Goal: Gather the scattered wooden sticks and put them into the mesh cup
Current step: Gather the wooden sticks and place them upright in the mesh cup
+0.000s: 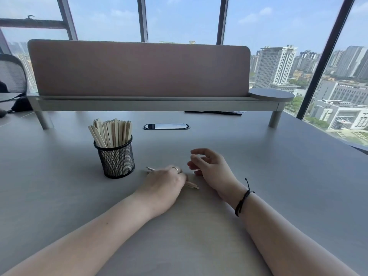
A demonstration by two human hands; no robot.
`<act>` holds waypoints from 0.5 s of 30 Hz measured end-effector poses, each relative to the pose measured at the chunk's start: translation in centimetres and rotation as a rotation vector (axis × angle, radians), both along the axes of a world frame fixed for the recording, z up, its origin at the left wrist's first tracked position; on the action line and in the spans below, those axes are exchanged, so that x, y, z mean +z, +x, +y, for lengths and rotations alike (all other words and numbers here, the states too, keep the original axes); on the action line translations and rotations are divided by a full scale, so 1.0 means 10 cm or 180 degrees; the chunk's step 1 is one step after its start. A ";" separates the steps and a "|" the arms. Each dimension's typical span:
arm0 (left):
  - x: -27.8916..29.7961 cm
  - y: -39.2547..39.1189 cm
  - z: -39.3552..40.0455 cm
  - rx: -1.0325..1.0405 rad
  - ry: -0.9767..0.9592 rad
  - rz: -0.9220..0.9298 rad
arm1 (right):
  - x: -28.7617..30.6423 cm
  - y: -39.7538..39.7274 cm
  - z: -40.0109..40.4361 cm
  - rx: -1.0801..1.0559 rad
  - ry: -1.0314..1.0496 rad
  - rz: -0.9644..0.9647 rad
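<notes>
- Wooden sticks (192,185): a small bundle lies flat on the table (258,156) under the left hand (166,181). One end projects past the fingers toward the mesh cup; the other end projects from the little-finger side, toward the right wrist.
- Left hand: palm down, fingers curled over the bundle and gripping it. A ring (176,169) sits on one finger.
- Mesh cup (116,158): black, upright, near the left fingertips on their far-left side, apart from them. It is packed with standing sticks (111,132) that fan out above the rim.
- Right hand (209,166): just beside the left knuckles, fingers loosely curled with a narrow gap, holding nothing. A black cord bracelet (244,198) circles the wrist.
- Beyond both hands: a cable port (165,126), then a raised shelf (155,104) carrying a divider panel (139,68).
</notes>
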State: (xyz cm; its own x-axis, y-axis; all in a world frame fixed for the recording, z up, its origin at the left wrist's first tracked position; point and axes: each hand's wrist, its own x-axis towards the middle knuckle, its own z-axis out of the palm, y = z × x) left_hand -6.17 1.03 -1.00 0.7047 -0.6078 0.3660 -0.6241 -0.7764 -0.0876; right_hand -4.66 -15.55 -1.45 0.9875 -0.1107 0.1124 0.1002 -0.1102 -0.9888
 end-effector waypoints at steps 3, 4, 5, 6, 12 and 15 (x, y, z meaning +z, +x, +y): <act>-0.13 0.11 0.07 -0.0211 -0.0295 -0.0117 | 0.00 0.02 -0.02 -0.0021 -0.0022 0.0039; -0.17 0.17 0.10 -0.0243 -0.0547 -0.0068 | 0.00 0.02 -0.04 -0.0048 -0.0063 0.0057; -0.19 0.22 0.13 -0.0279 -0.0847 -0.0009 | 0.00 0.03 -0.05 -0.0086 -0.0124 0.0075; -0.19 0.27 0.15 -0.0302 -0.1171 0.0015 | -0.01 0.04 -0.06 -0.0142 -0.0239 0.0081; -0.07 0.42 0.34 0.0202 -0.3113 -0.0164 | -0.04 -0.07 -0.01 0.0383 -0.2570 -0.0007; -0.02 0.42 0.39 0.0222 -0.3489 -0.0124 | -0.04 -0.15 0.16 0.0634 -0.3160 -0.0270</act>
State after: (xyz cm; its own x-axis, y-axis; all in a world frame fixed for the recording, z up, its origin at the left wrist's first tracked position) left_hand -1.99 4.95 -1.17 0.7011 0.1013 0.7058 -0.5877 -0.4785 0.6525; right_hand -6.16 -13.94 -1.83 0.9623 0.2364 0.1347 0.2720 -0.8514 -0.4485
